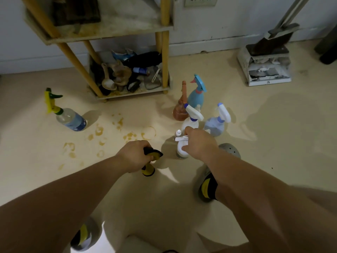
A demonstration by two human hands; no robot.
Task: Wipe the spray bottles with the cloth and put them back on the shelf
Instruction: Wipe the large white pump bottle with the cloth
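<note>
The small white spray bottle (182, 151) stood in front of the wooden shelf (109, 33), nearer the person than any other bottle. The right hand (199, 143) gripped it from the side away from the shelf: the fingers (189, 132) curled over the neck just behind the white trigger head, the thumb pressed low on the body, and only the nozzle and the bottle's shelf-facing side showed between them. Whether its base touched the floor (255, 125) could not be told.

The left hand (135, 156) was clamped in a fist round a yellow-and-black cloth (154, 154), also in front of the shelf; the cloth stuck out above and below the curled fingers.

Between the gripped bottle and the shelf's right front leg stood four more bottles close together: a white bottle with a blue-tipped trigger (190, 122), a pale blue clear bottle (215, 126), a solid blue bottle (196, 97) and a brown bottle (180, 111). Off the shelf's left front corner, well apart from these, a clear bottle with a yellow-green trigger (71, 119) stood alone. Brown ring stains (99, 132) marked the floor in front of the shelf. A dustpan (264, 70) sat by the wall to the shelf's right.
</note>
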